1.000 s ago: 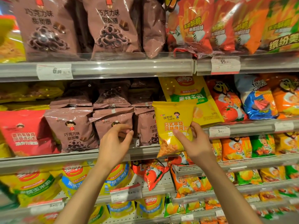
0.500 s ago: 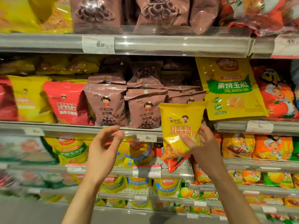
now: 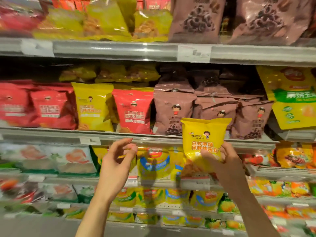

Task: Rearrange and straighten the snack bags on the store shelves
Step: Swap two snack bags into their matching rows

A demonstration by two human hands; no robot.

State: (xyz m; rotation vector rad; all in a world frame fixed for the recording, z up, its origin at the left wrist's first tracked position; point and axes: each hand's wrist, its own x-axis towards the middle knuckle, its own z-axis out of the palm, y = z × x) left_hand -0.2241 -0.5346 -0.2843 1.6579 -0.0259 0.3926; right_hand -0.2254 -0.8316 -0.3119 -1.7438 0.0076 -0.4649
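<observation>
A: Warm, fairly dim store light; white glare streaks along the upper shelf rail [image 3: 119, 50] and on the glossy yellow bags [image 3: 106, 23] above it.

B: Motion blur smears the left side and bottom edge; price tags are unreadable. The held yellow bag [image 3: 203, 139] is sharpest.

A: Deep shadow under the upper shelf. Shelf lines bow slightly near the edges, typical wide-angle distortion.

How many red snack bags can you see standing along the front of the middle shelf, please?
3: two side by side at the far left, one further right between a yellow bag and the brown bags. Others may be hidden behind.
</observation>
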